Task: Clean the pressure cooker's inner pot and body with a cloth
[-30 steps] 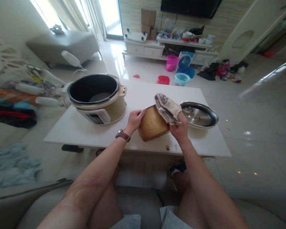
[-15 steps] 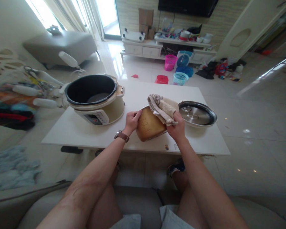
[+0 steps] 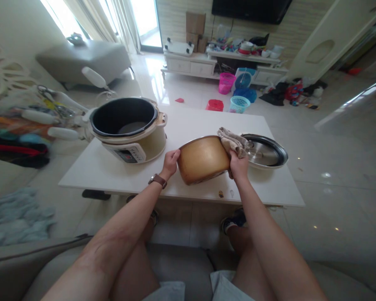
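A golden-brown inner pot point(image 3: 203, 160) is tilted over the white table point(image 3: 138, 179) between my hands. My left hand point(image 3: 170, 164) grips its left rim, thumb on top. At the pot's right edge, my right hand point(image 3: 239, 164) is closed on a beige cloth point(image 3: 233, 141), pressing it against the rim. The pot's inside is hidden from me. To the left stands a cream electric cooker point(image 3: 134, 138) with its dark cavity uncovered. Behind my right hand lies a round lid point(image 3: 265, 152), its metal inner side facing up.
A small brown sticker-like spot point(image 3: 221, 194) is near the table's front edge. White-handled rack arms point(image 3: 65, 133) reach close to the cooker on the left. Beyond the table, a red stool point(image 3: 214, 105) and a light-blue basket point(image 3: 239, 104) stand on the floor.
The pot has turned, so a different side of its wall faces me. The cloth and my right hand have moved right to the rim; my left hand still holds the left side.
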The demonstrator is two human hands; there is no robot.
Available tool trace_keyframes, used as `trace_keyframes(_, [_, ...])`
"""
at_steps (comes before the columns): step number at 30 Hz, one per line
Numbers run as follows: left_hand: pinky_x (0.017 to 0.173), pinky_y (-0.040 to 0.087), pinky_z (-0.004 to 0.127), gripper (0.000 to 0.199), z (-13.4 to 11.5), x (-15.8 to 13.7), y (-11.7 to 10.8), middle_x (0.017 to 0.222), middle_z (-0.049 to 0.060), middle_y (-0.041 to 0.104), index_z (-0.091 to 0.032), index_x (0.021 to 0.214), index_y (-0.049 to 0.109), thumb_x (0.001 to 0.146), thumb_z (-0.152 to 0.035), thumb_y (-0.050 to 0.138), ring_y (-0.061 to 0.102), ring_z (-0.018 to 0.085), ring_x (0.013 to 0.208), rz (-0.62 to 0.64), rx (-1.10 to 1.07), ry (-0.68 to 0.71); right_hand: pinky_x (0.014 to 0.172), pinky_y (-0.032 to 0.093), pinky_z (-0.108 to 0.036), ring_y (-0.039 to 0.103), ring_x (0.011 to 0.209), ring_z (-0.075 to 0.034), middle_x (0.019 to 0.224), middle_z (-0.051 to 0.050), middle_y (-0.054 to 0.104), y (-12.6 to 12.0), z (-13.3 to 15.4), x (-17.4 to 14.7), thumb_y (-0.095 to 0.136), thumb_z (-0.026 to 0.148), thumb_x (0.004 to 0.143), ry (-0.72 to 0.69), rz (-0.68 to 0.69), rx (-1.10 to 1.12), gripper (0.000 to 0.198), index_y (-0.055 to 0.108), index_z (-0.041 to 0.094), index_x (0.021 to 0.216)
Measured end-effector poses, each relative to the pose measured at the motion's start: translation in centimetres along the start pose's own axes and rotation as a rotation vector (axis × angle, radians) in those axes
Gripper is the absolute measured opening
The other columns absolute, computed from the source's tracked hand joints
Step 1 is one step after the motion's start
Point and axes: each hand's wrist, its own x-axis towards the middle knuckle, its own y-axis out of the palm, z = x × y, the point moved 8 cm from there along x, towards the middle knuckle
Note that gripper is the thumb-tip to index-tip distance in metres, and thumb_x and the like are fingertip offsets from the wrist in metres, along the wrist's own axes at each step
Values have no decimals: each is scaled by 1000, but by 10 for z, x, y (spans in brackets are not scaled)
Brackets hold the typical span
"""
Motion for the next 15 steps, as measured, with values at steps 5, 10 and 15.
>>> trace_keyframes(5, [57, 16, 32, 66, -31, 11, 10, 60, -3, 22, -23, 57, 28, 90, -71, 60, 19, 12, 58, 76, -38, 36, 116, 53, -53, 74, 123, -35, 112, -16, 84, -2, -3, 1, 77, 50, 75, 30, -15, -9, 41, 81, 17, 99])
trace_keyframes(10, [56, 14, 32, 66, -43, 14, 20, 59, -3, 21, -22, 56, 29, 91, -67, 62, 19, 11, 58, 91, -2, 5, 115, 54, -50, 75, 122, -33, 112, -13, 84, 0, -4, 1, 75, 48, 77, 4, 0, -8, 38, 81, 18, 100])
trace_keyframes(15, [56, 14, 31, 64, -44, 14, 24, 59, -3, 23, -21, 55, 32, 90, -66, 63, 23, 10, 58, 78, 33, -9, 108, 58, -49, 77, 114, -32, 100, -11, 84, 1, 8, -2, 71, 44, 84, -110, 41, -43, 33, 80, 19, 104])
